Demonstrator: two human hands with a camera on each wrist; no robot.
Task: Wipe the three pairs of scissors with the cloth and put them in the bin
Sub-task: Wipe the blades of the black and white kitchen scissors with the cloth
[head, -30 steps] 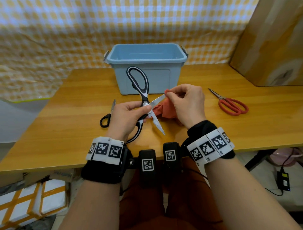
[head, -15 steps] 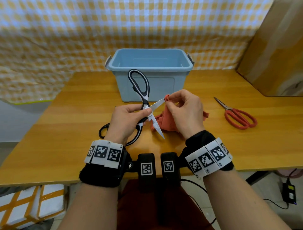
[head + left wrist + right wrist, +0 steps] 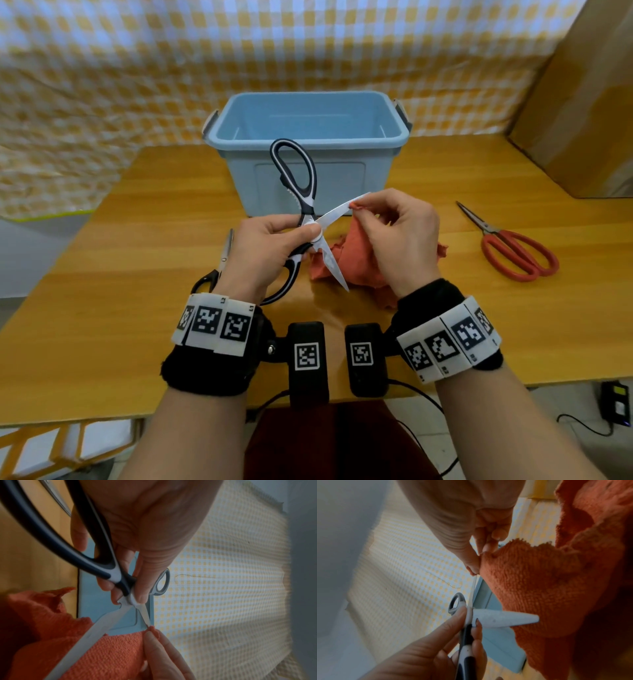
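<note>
My left hand (image 3: pixel 274 246) grips the black-and-white scissors (image 3: pixel 301 192) at their pivot, blades spread wide above the table. My right hand (image 3: pixel 394 233) pinches the orange cloth (image 3: pixel 356 260) around the tip of the upper blade. The left wrist view shows the scissors (image 3: pixel 109 574) and the cloth (image 3: pixel 106 650) at the blade tip. In the right wrist view the cloth (image 3: pixel 547 588) hangs beside the lower blade (image 3: pixel 501 619). The blue bin (image 3: pixel 308 137) stands just behind, with nothing visible inside. Black-handled scissors (image 3: pixel 219 263) lie left of my left hand, and red-handled scissors (image 3: pixel 513 246) lie at right.
A wooden table (image 3: pixel 137 240) holds everything. A brown cardboard box (image 3: pixel 582 102) stands at the back right. A yellow checked cloth (image 3: pixel 137 68) hangs behind the table. White boxes with orange tape (image 3: pixel 51 448) sit on the floor at lower left.
My right hand has slid the cloth outward along the upper blade toward its tip. The left hand keeps its hold on the scissors.
</note>
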